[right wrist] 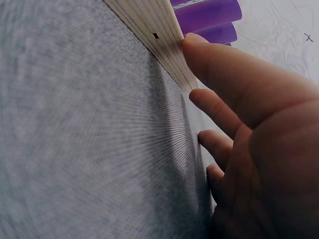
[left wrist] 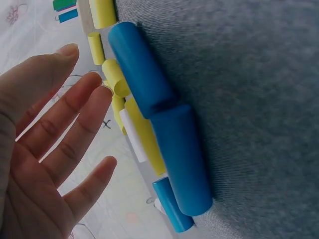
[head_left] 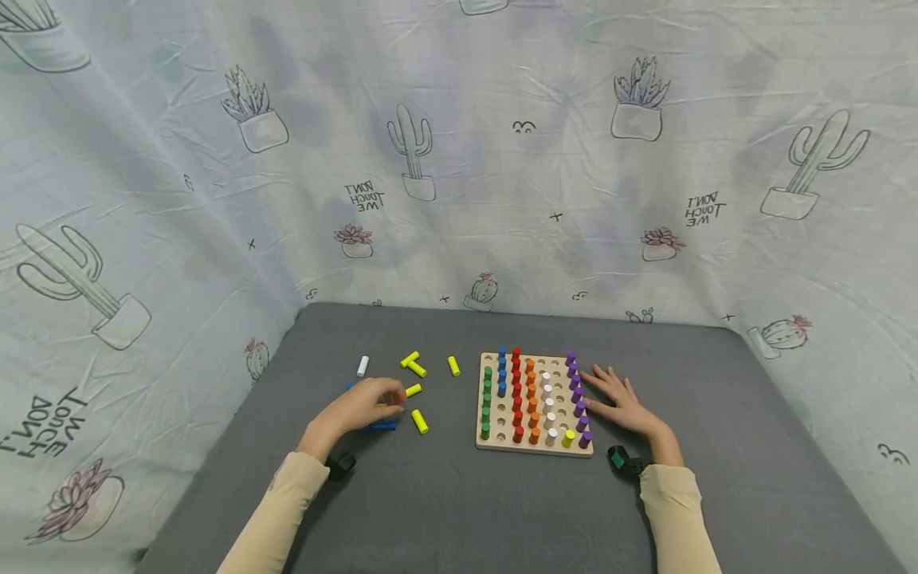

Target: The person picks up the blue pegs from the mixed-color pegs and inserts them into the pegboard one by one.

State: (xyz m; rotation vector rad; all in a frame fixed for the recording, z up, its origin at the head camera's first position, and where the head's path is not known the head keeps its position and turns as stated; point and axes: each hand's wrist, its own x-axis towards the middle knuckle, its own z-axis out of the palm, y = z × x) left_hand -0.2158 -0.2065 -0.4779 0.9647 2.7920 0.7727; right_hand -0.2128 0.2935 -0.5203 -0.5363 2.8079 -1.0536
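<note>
My left hand (head_left: 367,405) hovers over loose pegs on the left of the table, its fingers apart and holding nothing. In the left wrist view, two blue pegs (left wrist: 142,69) lie end to end near the fingertips, with a yellow peg (left wrist: 144,134) and a white peg (left wrist: 132,135) behind them. A wooden pegboard (head_left: 534,451) stands right of centre, with upright rows of green, blue, red, orange, white and purple pegs and one yellow peg (head_left: 568,438). Beside its right edge lies my right hand (head_left: 622,405), fingers spread, thumb at the board's edge near the purple pegs (right wrist: 209,20).
Several yellow pegs (head_left: 419,422) are scattered between the left hand and the board. Another white peg (head_left: 362,366) lies beyond the left hand. Patterned cloth (head_left: 459,159) hangs around the grey table (head_left: 445,510) at the back and sides.
</note>
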